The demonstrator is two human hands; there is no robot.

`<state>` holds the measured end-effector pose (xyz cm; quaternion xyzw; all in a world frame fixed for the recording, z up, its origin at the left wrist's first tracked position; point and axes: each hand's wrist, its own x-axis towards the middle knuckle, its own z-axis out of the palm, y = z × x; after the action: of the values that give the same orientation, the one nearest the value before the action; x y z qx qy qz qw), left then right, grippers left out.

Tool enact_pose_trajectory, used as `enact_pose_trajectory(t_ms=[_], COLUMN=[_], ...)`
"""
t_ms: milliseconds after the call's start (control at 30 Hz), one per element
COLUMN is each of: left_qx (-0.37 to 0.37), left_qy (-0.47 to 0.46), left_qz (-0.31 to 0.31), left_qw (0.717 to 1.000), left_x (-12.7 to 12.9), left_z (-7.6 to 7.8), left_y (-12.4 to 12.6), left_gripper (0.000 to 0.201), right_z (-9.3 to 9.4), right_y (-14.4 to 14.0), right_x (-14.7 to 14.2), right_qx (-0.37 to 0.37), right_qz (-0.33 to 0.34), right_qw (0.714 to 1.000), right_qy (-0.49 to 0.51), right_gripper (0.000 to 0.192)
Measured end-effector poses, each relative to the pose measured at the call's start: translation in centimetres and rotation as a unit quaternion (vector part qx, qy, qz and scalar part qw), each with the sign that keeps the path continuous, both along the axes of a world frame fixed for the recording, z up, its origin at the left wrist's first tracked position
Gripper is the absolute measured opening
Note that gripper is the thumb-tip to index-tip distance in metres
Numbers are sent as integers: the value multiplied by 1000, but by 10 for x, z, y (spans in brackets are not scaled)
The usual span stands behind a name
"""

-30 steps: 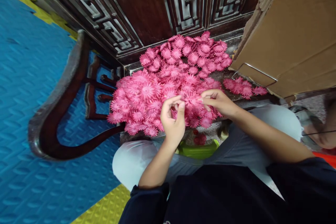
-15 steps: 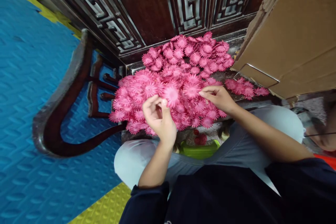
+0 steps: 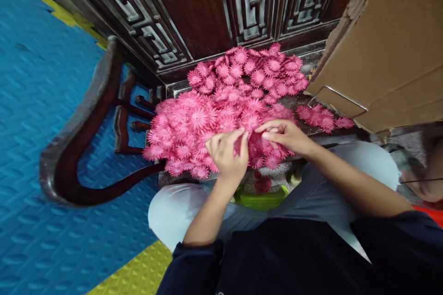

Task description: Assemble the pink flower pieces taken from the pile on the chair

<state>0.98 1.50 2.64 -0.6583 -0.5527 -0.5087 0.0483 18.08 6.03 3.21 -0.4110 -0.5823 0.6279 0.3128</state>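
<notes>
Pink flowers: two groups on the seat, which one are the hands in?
The big pile, its near edge, where left hand and right hand meet. The small cluster by the cardboard box lies apart, untouched.

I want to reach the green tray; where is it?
In the head view the green tray sits low at centre, between the person's knees, just below the left hand and the pink flower pile.

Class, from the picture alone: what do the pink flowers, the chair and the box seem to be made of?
Flowers: thin matt paper or foam, going by flat cut petals; cannot tell which.
Chair: dark glossy wood, carved and varnished.
Box: brown matt cardboard, torn corrugated edge.
</notes>
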Motion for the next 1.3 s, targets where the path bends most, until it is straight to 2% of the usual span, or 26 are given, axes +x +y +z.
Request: enact_pose_trajectory(t_ms=[100,333,567,733,833,933,1033,1100,1167,1233,1300], left_qx=[17,-3,-51,-77,-80,-74,-72,-87,-115,-147,-179], left_qy=[96,107,68,-33,-82,-78,-65,-63,-54,-40,-35], left_qz=[3,-30,-31,-29,-30,-10,4,-28,-84,-129,-140], left_qw=[995,994,996,996,993,994,995,994,988,980,973], left_x=[3,15,15,7,5,7,9,10,13,17,21], left_z=[-1,-5,-5,-5,-7,-7,-3,0,3,4,3], left_y=[-1,-3,-2,-3,-3,-4,-4,-5,-6,-8,-10], left_gripper=[10,9,11,16,21,21,18,13,10,14,22], right_z=[-1,-7,-9,-9,-9,-10,-13,-15,-16,-15,-12], right_y=[-2,-4,-3,0,1,2,2,2,3,2,1], right_x=[-3,-4,-5,-4,-3,-5,-5,-5,-3,-3,-3], right_qx=[-16,-50,-70,-41,-40,-60,-83,-89,-78,-66,-66], right_qz=[13,14,-64,-101,-90,-81,-121,-154,-174,-161,-121], right_qw=[1000,998,996,994,995,995,988,981,977,980,985], right_qy=[17,34,-6,-20,-25,-12,37,72,92,99,104], right_gripper=[23,35,43,45,43,39,36,32,25,18,15])
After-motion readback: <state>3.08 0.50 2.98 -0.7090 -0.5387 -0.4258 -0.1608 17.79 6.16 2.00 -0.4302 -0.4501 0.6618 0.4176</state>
